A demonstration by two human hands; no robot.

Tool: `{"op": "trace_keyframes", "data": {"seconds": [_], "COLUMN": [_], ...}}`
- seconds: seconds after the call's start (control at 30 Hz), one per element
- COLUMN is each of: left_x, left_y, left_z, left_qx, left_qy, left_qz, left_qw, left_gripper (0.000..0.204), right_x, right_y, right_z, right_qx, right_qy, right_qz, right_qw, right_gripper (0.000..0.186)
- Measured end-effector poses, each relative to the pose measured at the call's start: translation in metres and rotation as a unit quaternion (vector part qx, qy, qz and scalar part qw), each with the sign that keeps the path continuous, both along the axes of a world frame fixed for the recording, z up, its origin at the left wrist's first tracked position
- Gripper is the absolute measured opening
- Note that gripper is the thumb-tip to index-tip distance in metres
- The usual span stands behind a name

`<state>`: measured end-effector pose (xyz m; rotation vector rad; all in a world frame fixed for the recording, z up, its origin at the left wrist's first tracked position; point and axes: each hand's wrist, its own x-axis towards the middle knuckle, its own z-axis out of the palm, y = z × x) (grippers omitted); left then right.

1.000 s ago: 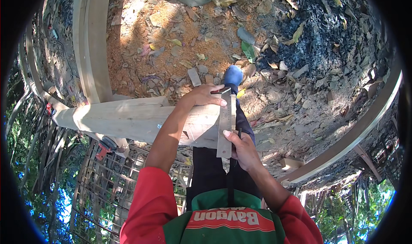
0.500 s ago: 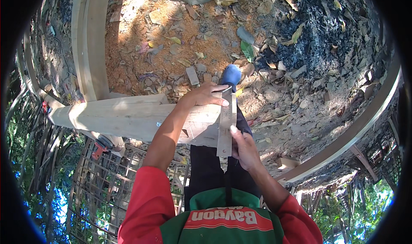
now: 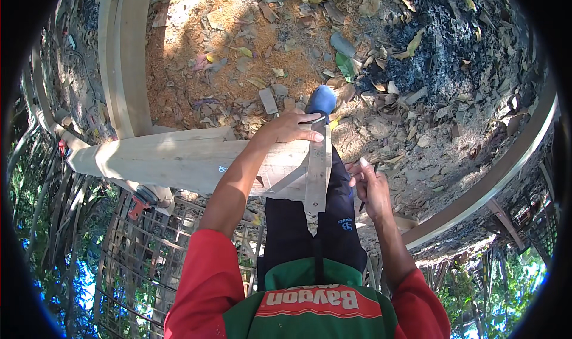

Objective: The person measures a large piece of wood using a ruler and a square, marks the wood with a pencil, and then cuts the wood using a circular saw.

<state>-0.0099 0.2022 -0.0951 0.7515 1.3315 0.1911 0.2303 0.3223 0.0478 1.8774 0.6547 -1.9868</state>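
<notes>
My left hand (image 3: 291, 128) grips a metal square (image 3: 315, 189) at its far end, thumb and fingers pressing it to the end of a thick timber beam (image 3: 173, 163). The square's flat blade lies across the beam, its near tip reaching past the beam's near edge. To the right, apart from beam and square, my right hand (image 3: 374, 190) is closed round a thin dark pencil-like stick (image 3: 361, 207), partly hidden by the fingers. Dark marks show on the beam's face left of the blade.
More long boards (image 3: 126, 59) run away at the far left. A red and black power tool (image 3: 142, 200) rests at the left, by a slatted lattice (image 3: 152, 249). A long curved-looking board (image 3: 488, 196) stands at the right. Leaves, sawdust and ash (image 3: 444, 64) cover the ground.
My right hand has moved right, away from the square's blade and the beam end. My left hand stays on the square, which has shifted very slightly right.
</notes>
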Motion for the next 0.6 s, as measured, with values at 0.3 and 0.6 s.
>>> {"op": "trace_keyframes", "data": {"seconds": [0.3,0.6], "left_x": [-0.002,-0.042], "left_y": [-0.003,0.002], "left_z": [-0.007,-0.001], "left_qx": [-0.044,-0.029], "left_qy": [0.034,0.249], "left_qz": [0.021,-0.148], "left_qw": [0.998,0.957], "left_gripper": [0.079,0.066], "right_x": [-0.05,-0.086], "right_y": [-0.021,-0.067], "right_z": [0.028,0.029], "right_qx": [-0.134,-0.2], "right_qy": [0.1,0.103], "right_qz": [-0.002,-0.209], "right_qw": [0.986,0.952], "right_gripper": [0.049,0.028]}}
